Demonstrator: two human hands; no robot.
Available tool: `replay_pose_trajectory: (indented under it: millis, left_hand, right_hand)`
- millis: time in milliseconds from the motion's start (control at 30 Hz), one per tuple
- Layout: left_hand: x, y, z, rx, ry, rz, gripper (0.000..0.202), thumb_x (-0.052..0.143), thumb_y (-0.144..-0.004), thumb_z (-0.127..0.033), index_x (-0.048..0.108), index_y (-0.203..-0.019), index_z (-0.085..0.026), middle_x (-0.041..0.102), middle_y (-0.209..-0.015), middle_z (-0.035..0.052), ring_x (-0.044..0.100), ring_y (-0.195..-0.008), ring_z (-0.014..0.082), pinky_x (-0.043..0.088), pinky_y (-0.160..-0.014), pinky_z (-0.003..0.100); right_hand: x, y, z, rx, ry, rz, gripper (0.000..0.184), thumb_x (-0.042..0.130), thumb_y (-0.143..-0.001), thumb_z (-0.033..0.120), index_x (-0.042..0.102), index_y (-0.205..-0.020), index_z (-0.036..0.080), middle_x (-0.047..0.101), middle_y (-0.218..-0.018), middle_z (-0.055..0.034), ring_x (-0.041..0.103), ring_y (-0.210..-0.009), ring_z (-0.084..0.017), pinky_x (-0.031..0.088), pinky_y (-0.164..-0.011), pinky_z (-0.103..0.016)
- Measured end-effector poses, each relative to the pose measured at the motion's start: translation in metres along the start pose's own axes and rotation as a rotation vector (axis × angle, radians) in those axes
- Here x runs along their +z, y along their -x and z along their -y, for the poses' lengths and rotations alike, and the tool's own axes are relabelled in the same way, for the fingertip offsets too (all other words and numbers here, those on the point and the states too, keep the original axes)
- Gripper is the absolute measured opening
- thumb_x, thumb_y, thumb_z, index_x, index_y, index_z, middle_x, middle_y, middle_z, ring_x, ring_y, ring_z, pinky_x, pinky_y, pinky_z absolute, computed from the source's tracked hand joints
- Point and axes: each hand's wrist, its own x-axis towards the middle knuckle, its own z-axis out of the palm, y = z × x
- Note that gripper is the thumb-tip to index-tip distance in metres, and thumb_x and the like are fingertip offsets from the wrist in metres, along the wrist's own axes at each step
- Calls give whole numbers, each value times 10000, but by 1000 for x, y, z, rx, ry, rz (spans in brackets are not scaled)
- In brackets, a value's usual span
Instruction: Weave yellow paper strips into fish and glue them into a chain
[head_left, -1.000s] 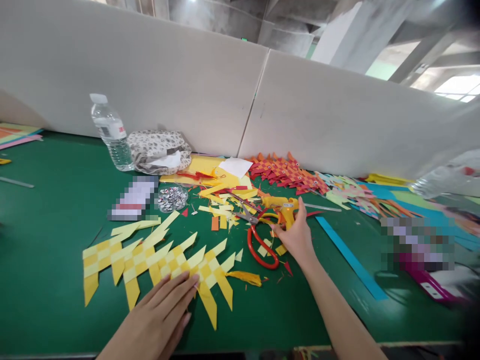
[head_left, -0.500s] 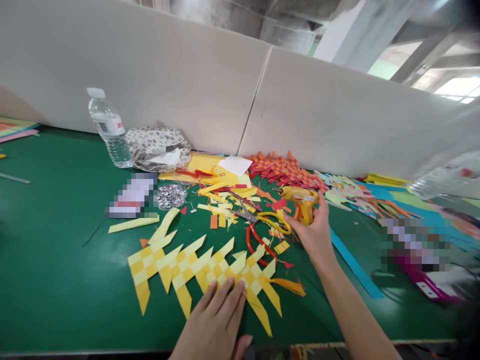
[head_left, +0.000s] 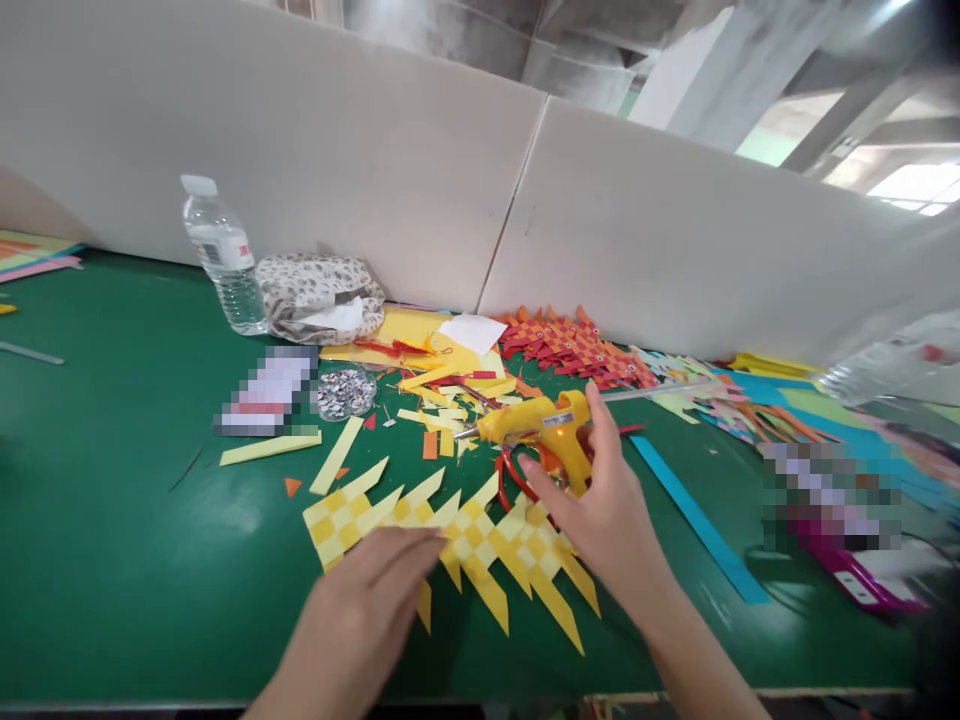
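My right hand (head_left: 592,510) is closed around a yellow hot glue gun (head_left: 544,425), its metal nozzle pointing left over paper scraps. A clear glue stick (head_left: 652,390) extends from the gun's rear. Below lie woven yellow checkered paper pieces (head_left: 476,535) with pointed strip ends. Over their left part, my left hand (head_left: 367,590) has its fingers stretched out and close together; its thumb is hidden, and whether it touches the paper is unclear. Red-handled scissors (head_left: 510,480) lie partly behind the glue gun.
A phone (head_left: 274,385) and a dish of small googly eyes (head_left: 345,393) lie left of the scraps. A water bottle (head_left: 225,255) and patterned cloth pouch (head_left: 322,295) stand by the partition. Red-orange woven pieces (head_left: 570,345) lie behind. A blue paper strip (head_left: 697,520) is at right.
My right hand has brought the glue gun left and nearer. The woven yellow pieces have shifted right. My left hand has moved left and turned, and a pale strip now lies apart from them.
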Motion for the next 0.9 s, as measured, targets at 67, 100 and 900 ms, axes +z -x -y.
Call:
replay_pose_trajectory:
  millis: [67, 100, 900]
  left_hand:
    - [-23, 5, 31, -95, -83, 0, 244, 440, -876, -167, 638, -1007, -222, 701, -947, 25, 650, -843, 160, 517, -751, 250]
    - [-33, 6, 46, -168, -127, 22, 217, 457, -874, -220, 646, -979, -237, 700, -935, 22, 651, -832, 176, 518, -728, 269]
    - [-69, -34, 115, -437, -159, 408, 226, 423, -841, -362, 593, -796, -220, 656, -837, 32, 588, -706, 187, 384, -575, 260]
  right_hand:
    - [5, 12, 11, -50, 52, -19, 855, 601, -757, 378, 103, -1438, 238, 541, -1237, -115, 575, -1051, -269, 519, -795, -413]
    - [8, 18, 17, -79, 77, -31, 845, 595, -763, 367, 105, -1438, 234, 530, -1253, -120, 581, -1041, -269, 530, -774, -404]
    - [57, 70, 56, -278, 465, -309, 637, 539, -832, 315, 273, -1396, 184, 647, -1046, -118, 649, -862, -248, 536, -571, -316]
